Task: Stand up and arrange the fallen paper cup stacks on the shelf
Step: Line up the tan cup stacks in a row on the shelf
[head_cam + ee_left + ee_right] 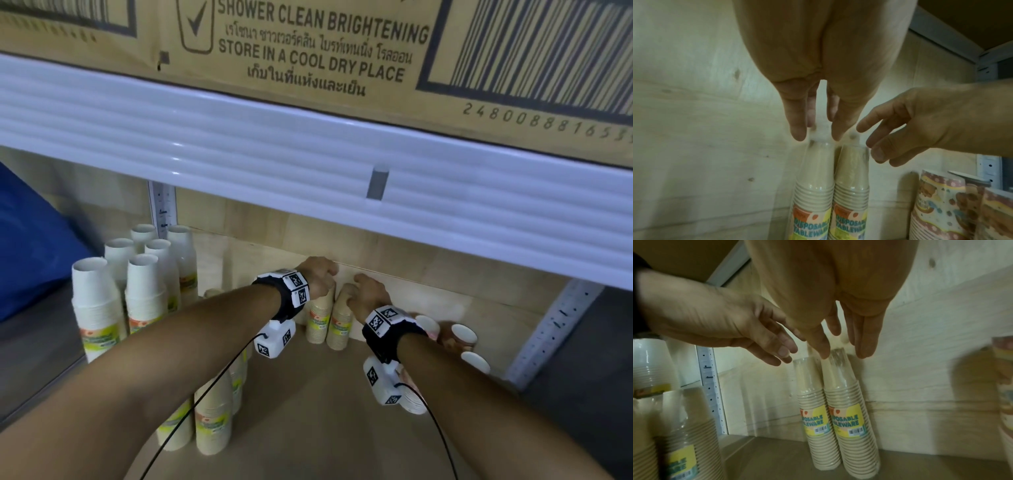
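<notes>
Wooden shelf (308, 421), back panel at 12 o'clock: two beige cup stacks (330, 322) upright, touching. Left hand (317, 275) and right hand (368, 296) over tops, fingers (797, 128) extended, released.

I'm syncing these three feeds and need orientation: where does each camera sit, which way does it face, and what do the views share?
Head: on the head, looking forward and down into the shelf; both forearms, left hand, right hand.
Left wrist: along the left hand's fingers toward the two kraft cup stacks.
Right wrist: along the right hand's fingers at the same stacks.
Shared: all three show both hands and those stacks.
</notes>
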{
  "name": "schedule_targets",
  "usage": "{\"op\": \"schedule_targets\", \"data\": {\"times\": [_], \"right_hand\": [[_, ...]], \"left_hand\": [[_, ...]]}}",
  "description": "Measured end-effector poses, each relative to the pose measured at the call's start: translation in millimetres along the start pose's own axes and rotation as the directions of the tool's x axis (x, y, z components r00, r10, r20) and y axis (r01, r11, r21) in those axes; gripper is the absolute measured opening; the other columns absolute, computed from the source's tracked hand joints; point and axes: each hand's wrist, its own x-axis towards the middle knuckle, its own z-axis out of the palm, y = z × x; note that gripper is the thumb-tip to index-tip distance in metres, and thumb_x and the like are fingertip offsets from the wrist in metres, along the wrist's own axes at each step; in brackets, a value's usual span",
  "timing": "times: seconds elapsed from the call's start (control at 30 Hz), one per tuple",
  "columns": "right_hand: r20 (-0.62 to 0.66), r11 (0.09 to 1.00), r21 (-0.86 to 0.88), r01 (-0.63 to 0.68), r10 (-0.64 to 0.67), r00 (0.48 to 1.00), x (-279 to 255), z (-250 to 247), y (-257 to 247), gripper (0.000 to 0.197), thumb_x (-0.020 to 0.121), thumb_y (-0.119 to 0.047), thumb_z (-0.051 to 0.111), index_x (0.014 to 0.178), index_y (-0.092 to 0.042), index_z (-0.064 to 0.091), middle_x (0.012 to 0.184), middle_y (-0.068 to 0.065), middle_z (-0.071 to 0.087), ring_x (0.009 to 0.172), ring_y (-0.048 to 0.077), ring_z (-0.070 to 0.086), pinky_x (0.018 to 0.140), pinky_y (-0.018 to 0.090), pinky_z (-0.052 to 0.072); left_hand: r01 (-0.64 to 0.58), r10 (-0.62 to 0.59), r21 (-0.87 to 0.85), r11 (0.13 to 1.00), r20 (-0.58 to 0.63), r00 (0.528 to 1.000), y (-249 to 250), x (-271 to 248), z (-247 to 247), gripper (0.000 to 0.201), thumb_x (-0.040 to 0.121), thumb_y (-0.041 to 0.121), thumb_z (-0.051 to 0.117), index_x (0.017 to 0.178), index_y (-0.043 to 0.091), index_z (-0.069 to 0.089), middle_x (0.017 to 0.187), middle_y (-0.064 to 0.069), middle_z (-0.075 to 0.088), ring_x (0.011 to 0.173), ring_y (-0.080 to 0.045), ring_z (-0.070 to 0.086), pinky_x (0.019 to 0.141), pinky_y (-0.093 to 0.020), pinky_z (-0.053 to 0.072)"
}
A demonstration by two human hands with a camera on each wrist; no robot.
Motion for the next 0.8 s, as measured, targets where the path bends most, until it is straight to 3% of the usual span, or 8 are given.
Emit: {"op": "schedule_targets", "data": {"times": [0.07,0.17,0.27,0.37,0.57,0.63,0.73,0.8], "right_hand": [[-0.006,1.000,0.009,-0.014,0.014,1.000,-6.0,-5.7,-3.0,0.056,0.090,-0.015,0.055,0.144,-0.018,0.042,0.146,0.011,0.046,0.128,0.030,0.050,0.103,0.036,0.046],[-0.017,1.000,-0.012,-0.002,0.002,1.000,-16.0,-12.4,-11.0,0.053,0.090,-0.017,0.056,0.142,-0.018,0.044,0.145,0.011,0.047,0.127,0.031,0.051,0.101,0.037,0.046],[-0.024,1.000,-0.004,0.028,-0.028,0.999,-29.8,-16.7,-24.5,0.044,0.092,-0.024,0.056,0.135,-0.015,0.050,0.140,0.012,0.049,0.124,0.032,0.052,0.101,0.038,0.046],[-0.015,0.997,-0.020,0.077,-0.078,0.997,-42.0,-19.7,-42.9,0.037,0.091,-0.022,0.059,0.126,-0.012,0.056,0.133,0.014,0.054,0.118,0.032,0.056,0.096,0.035,0.048],[0.039,0.983,-0.019,0.181,-0.180,0.983,-75.2,-13.0,-84.8,0.042,0.085,-0.024,0.066,0.125,-0.016,0.058,0.126,0.011,0.057,0.110,0.030,0.059,0.091,0.035,0.051],[0.061,0.977,-0.015,0.212,-0.211,0.976,-87.5,-7.7,-98.2,0.039,0.085,-0.024,0.067,0.122,-0.016,0.059,0.122,0.009,0.058,0.106,0.030,0.061,0.091,0.037,0.052],[0.089,0.964,0.010,0.264,-0.264,0.960,-104.8,2.7,-114.4,0.032,0.084,-0.023,0.065,0.116,-0.018,0.061,0.115,0.008,0.059,0.100,0.029,0.062,0.087,0.036,0.052],[0.106,0.954,0.021,0.299,-0.300,0.948,-117.7,9.0,-125.6,0.027,0.085,-0.022,0.064,0.112,-0.017,0.063,0.107,0.006,0.059,0.098,0.030,0.062,0.085,0.034,0.053]], "left_hand": [[0.008,-0.007,0.024,1.000,-0.035,0.999,1.6,-5.0,-6.6,0.040,0.087,0.009,0.067,0.125,0.019,0.058,0.132,-0.002,0.050,0.114,-0.020,0.054,0.083,-0.021,0.041],[0.030,-0.028,0.038,0.999,-0.070,0.997,7.5,-18.2,-22.0,0.040,0.085,0.017,0.073,0.123,0.018,0.060,0.125,-0.004,0.051,0.110,-0.022,0.056,0.082,-0.025,0.046],[0.045,-0.040,0.046,0.998,-0.091,0.995,11.4,-36.7,-40.0,0.036,0.084,0.014,0.075,0.117,0.018,0.064,0.121,-0.004,0.056,0.099,-0.021,0.059,0.081,-0.027,0.051],[0.067,-0.058,0.087,0.994,-0.104,0.993,10.7,-58.5,-58.0,0.036,0.083,0.012,0.075,0.118,0.016,0.065,0.112,0.001,0.052,0.099,-0.020,0.057,0.081,-0.025,0.048],[0.155,-0.139,0.105,0.982,-0.140,0.980,-2.4,-107.1,-88.7,0.034,0.082,0.017,0.077,0.114,0.020,0.066,0.106,0.003,0.051,0.095,-0.018,0.055,0.087,-0.030,0.051],[0.192,-0.178,0.103,0.976,-0.134,0.975,-9.7,-123.7,-95.2,0.031,0.081,0.018,0.078,0.108,0.024,0.065,0.105,0.003,0.054,0.090,-0.018,0.059,0.081,-0.030,0.053],[0.233,-0.224,0.107,0.967,-0.084,0.971,-20.2,-149.8,-99.4,0.031,0.079,0.017,0.079,0.106,0.022,0.064,0.094,-0.001,0.062,0.069,-0.016,0.059,0.059,-0.024,0.049],[0.258,-0.253,0.138,0.956,-0.059,0.966,-28.2,-167.4,-100.1,0.031,0.079,0.016,0.079,0.107,0.018,0.066,0.087,-0.001,0.065,0.067,-0.018,0.059,0.058,-0.023,0.049]]}}
